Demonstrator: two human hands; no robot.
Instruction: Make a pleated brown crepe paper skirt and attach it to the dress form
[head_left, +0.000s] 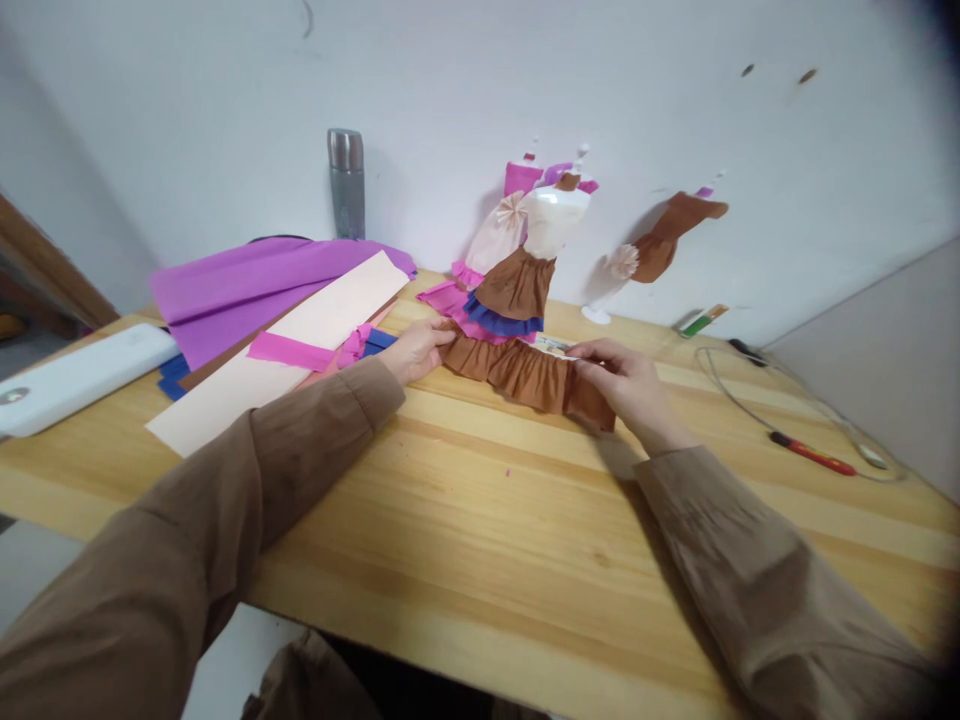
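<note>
Left hand (417, 351) and right hand (628, 388) pinch 1 brown strip (526, 375) — ruffled, matte, probably crepe paper.

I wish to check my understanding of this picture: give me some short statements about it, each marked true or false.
1. The left hand and the right hand both hold the ruffled brown strip. True.
2. The gray bottle lies on its side. False: it stands upright.
3. On the front mannequin, a brown layer sits above a blue ruffle. True.
4. The red-and-black tool lies left of both hands. False: it lies to their right.
</note>
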